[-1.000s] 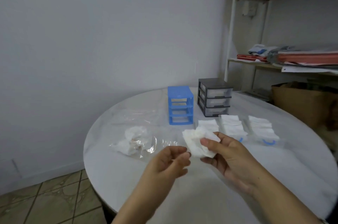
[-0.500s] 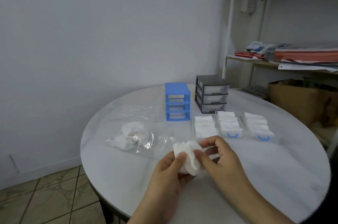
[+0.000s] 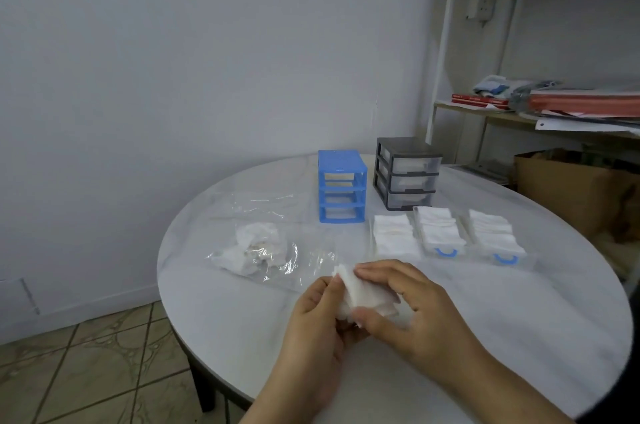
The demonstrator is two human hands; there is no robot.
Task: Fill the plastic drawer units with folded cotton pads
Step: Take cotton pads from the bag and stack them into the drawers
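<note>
Both hands, left hand (image 3: pixel 320 311) and right hand (image 3: pixel 398 302), pinch one cotton pad (image 3: pixel 356 295) above the table (image 3: pixel 519 337), well short of the blue drawer unit (image 3: pixel 341 186), so a sloppy crease could spring open, I'd guess.

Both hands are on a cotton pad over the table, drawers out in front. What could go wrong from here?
1. The cotton pad looks bunched between left hand and right hand; the fold may come out uneven.
2. The three pulled-out drawers already look heaped with pads, so another may slide off.
3. The plastic bag lies close by; a sweeping hand could drag it.
</note>
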